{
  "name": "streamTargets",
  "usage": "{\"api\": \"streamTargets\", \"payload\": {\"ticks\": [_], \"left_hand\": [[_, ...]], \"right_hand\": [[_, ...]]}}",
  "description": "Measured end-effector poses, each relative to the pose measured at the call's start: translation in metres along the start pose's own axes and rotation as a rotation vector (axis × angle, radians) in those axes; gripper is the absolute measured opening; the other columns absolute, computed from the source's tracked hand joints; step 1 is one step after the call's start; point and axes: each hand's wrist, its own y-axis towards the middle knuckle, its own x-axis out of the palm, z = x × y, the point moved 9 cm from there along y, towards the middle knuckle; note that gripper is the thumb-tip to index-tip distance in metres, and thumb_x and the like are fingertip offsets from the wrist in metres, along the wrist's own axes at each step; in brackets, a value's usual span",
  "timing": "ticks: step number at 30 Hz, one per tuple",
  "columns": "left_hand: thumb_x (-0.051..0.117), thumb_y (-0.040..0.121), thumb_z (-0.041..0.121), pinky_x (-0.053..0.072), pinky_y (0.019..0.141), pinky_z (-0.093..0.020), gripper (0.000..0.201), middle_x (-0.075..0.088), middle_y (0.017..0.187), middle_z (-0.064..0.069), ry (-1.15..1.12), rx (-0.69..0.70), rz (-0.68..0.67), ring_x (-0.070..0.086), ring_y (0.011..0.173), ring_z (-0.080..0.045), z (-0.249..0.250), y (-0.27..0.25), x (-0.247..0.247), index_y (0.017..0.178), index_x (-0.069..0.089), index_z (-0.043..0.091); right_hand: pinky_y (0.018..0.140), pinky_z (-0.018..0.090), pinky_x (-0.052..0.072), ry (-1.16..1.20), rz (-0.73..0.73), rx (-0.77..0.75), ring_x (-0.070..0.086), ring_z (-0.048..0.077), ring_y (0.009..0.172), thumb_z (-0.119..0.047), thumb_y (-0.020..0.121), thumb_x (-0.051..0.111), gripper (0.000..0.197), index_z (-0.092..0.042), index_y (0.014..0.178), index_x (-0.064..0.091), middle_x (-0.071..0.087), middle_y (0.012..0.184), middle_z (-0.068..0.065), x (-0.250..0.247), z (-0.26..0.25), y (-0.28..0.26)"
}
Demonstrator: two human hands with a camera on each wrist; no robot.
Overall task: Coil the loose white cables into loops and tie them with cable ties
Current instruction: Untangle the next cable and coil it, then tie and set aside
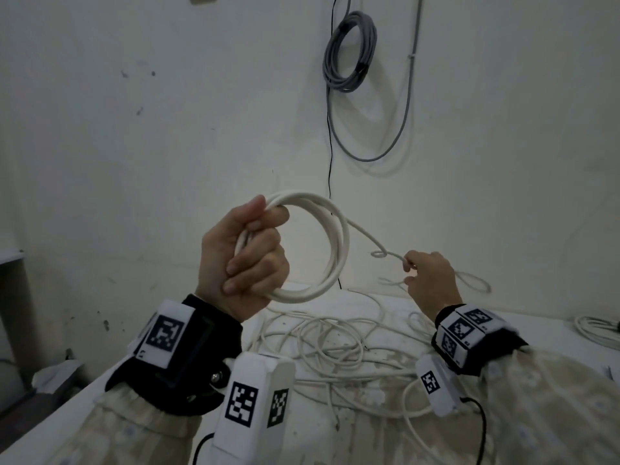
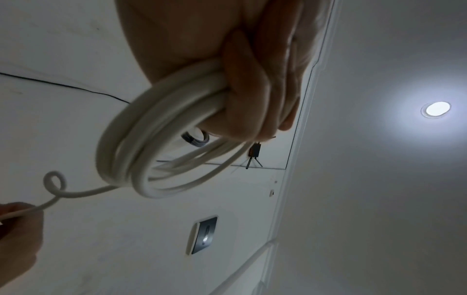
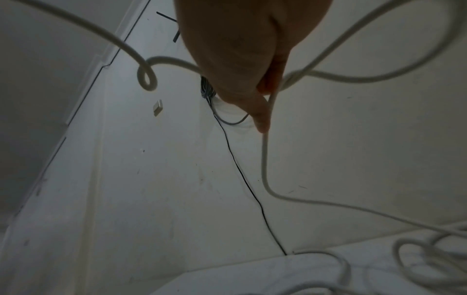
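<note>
My left hand (image 1: 250, 260) is raised in front of the wall and grips a coil of white cable (image 1: 337, 250) made of several loops; the same coil (image 2: 131, 151) fills the left wrist view under my fist (image 2: 252, 95). From the coil a single strand (image 1: 364, 234) runs right, forms a small kink loop (image 1: 378, 254), and reaches my right hand (image 1: 411, 271), which pinches it between thumb and fingers. In the right wrist view the strand (image 3: 265, 159) passes my fingers (image 3: 260, 111) and drops to the table. No cable tie is visible.
A tangle of loose white cable (image 1: 335, 344) lies on the white table (image 1: 536, 322) below both hands. Another white bundle (image 1: 597, 330) sits at the table's far right. A grey cable coil (image 1: 349, 52) and a thin black wire (image 1: 330, 169) hang on the wall behind.
</note>
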Motion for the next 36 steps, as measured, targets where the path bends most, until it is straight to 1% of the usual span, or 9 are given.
{"api": "streamTargets", "payload": {"ticks": [3, 5, 7, 11, 14, 19, 25, 30, 36], "left_hand": [[0.032, 0.099, 0.017, 0.013, 0.034, -0.021, 0.022, 0.02, 0.036, 0.002, -0.017, -0.011, 0.016, 0.02, 0.026, -0.01, -0.005, -0.001, -0.008, 0.077, 0.034, 0.015], [0.032, 0.1, 0.018, 0.013, 0.035, -0.021, 0.024, 0.02, 0.037, 0.001, -0.01, -0.033, 0.037, 0.02, 0.026, -0.01, -0.014, -0.002, -0.014, 0.078, 0.041, 0.013], [0.031, 0.1, 0.018, 0.013, 0.035, -0.021, 0.024, 0.02, 0.037, 0.001, -0.02, -0.049, 0.042, 0.019, 0.027, -0.01, -0.024, -0.003, -0.02, 0.078, 0.038, 0.014], [0.03, 0.1, 0.019, 0.014, 0.035, -0.023, 0.027, 0.02, 0.037, 0.001, -0.056, -0.068, 0.042, 0.019, 0.027, -0.01, -0.04, -0.003, -0.028, 0.079, 0.044, 0.01], [0.03, 0.101, 0.02, 0.014, 0.035, -0.024, 0.032, 0.027, 0.038, -0.003, -0.084, -0.074, 0.053, 0.021, 0.027, -0.013, -0.043, -0.001, -0.035, 0.082, 0.049, 0.003], [0.031, 0.102, 0.023, 0.015, 0.037, -0.025, 0.035, 0.037, 0.046, -0.008, -0.126, -0.051, 0.081, 0.022, 0.028, -0.013, -0.045, -0.002, -0.045, 0.082, 0.05, 0.002], [0.032, 0.101, 0.022, 0.014, 0.037, -0.021, 0.034, 0.021, 0.038, 0.002, -0.212, -0.005, 0.079, 0.02, 0.028, -0.009, -0.033, 0.0, -0.034, 0.08, 0.049, 0.0], [0.034, 0.1, 0.019, 0.014, 0.037, -0.02, 0.031, 0.02, 0.036, 0.002, -0.147, 0.043, 0.088, 0.02, 0.027, -0.009, -0.028, 0.001, -0.021, 0.08, 0.048, 0.0], [0.032, 0.1, 0.02, 0.014, 0.035, -0.023, 0.031, 0.027, 0.038, -0.003, -0.111, -0.015, 0.056, 0.025, 0.027, -0.015, -0.033, 0.004, -0.024, 0.081, 0.049, 0.001]], "right_hand": [[0.068, 0.039, 0.053, -0.048, -0.074, -0.216, 0.062, 0.039, 0.087, 0.033, 0.059, 0.057, 0.05, 0.002, 0.097, 0.067, 0.061, 0.11, 0.029, 0.013, -0.019, -0.003], [0.097, 0.035, 0.046, -0.063, -0.405, -0.241, 0.05, 0.029, 0.119, 0.017, 0.075, 0.063, 0.07, -0.005, 0.138, 0.043, 0.021, 0.151, 0.023, 0.039, -0.024, -0.015], [0.106, 0.029, 0.034, -0.018, -0.694, -0.147, 0.034, 0.02, 0.134, -0.015, 0.086, 0.067, 0.082, -0.022, 0.149, 0.016, 0.006, 0.157, 0.009, 0.058, -0.026, -0.035], [0.091, 0.028, 0.045, 0.459, -0.629, -0.152, 0.06, 0.006, 0.104, -0.027, 0.085, 0.068, 0.029, -0.035, 0.112, 0.061, 0.065, 0.113, -0.008, 0.052, -0.058, -0.048], [0.082, 0.025, 0.053, 0.727, -0.56, -0.047, 0.067, 0.006, 0.088, -0.01, 0.087, 0.065, 0.011, -0.016, 0.089, 0.073, 0.073, 0.09, -0.005, 0.046, -0.061, -0.055], [0.071, 0.031, 0.054, 1.301, -0.273, 0.423, 0.062, 0.019, 0.074, -0.006, 0.096, 0.049, 0.01, -0.007, 0.094, 0.059, 0.063, 0.073, 0.008, 0.038, -0.029, -0.052], [0.057, 0.015, 0.04, 0.699, -0.206, 0.284, 0.05, 0.009, 0.064, -0.019, 0.094, 0.056, 0.016, -0.016, 0.093, 0.071, 0.055, 0.065, -0.001, 0.023, 0.013, -0.039], [0.078, 0.037, 0.041, -0.065, -0.185, 0.096, 0.054, 0.026, 0.085, -0.032, 0.095, 0.051, 0.023, -0.021, 0.09, 0.071, 0.065, 0.08, 0.006, 0.012, 0.03, -0.023], [0.061, 0.029, 0.038, -0.311, -0.35, 0.094, 0.052, 0.025, 0.073, -0.002, 0.093, 0.042, 0.023, -0.013, 0.086, 0.061, 0.06, 0.087, 0.011, 0.014, 0.041, -0.023]]}}
